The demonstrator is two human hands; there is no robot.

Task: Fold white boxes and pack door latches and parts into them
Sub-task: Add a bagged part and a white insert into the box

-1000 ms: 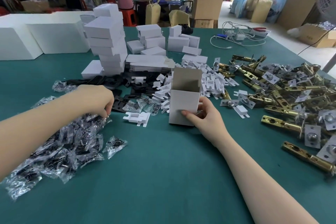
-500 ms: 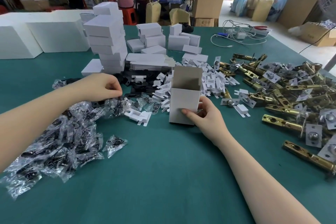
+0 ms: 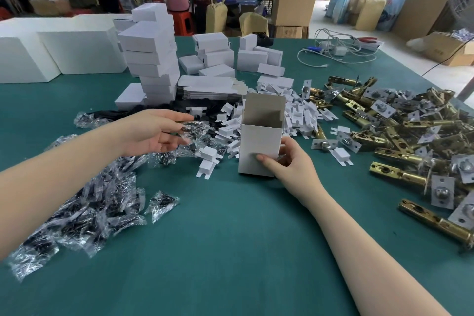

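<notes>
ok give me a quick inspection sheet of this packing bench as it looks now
surface: green table, crowded at the back.
job's things: open white box upright; brass latches heaped on the right; clear screw packets on the left; white card inserts behind the box.
clutter: stacked folded boxes.
hands: right hand grips the box; left hand holds one packet.
cables: white cords at the far edge.
surroundings: cartons, people standing.

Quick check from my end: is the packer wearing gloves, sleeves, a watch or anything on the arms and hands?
No. Both forearms are bare up to the frame edge, with no sleeve in view. The left hand and right hand have no gloves, rings, watch or wristband. Nails look short and unpainted.
</notes>
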